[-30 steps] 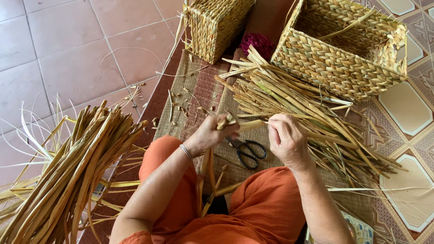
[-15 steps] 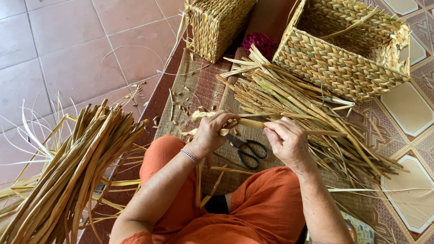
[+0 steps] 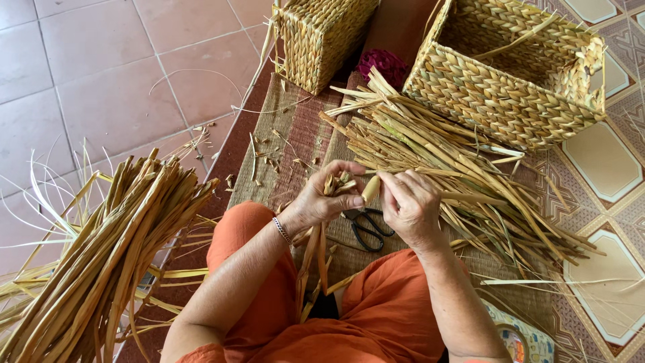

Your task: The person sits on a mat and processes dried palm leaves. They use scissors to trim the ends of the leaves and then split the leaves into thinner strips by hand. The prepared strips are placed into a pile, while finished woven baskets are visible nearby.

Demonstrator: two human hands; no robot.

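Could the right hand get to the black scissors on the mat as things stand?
Probably yes. The scissors lie on the mat just under and beside the right hand, with nothing over their handles. But that hand's grip is on a dried stalk, which it would have to release first.

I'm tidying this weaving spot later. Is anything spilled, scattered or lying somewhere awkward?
Yes. Small straw scraps litter the mat beside the small basket. The scissors lie open on the mat, half hidden under the left hand and right hand.

left hand (image 3: 322, 198) – grips dried stalks (image 3: 321, 252) | right hand (image 3: 410, 205) – pinches stalk end (image 3: 371, 188)
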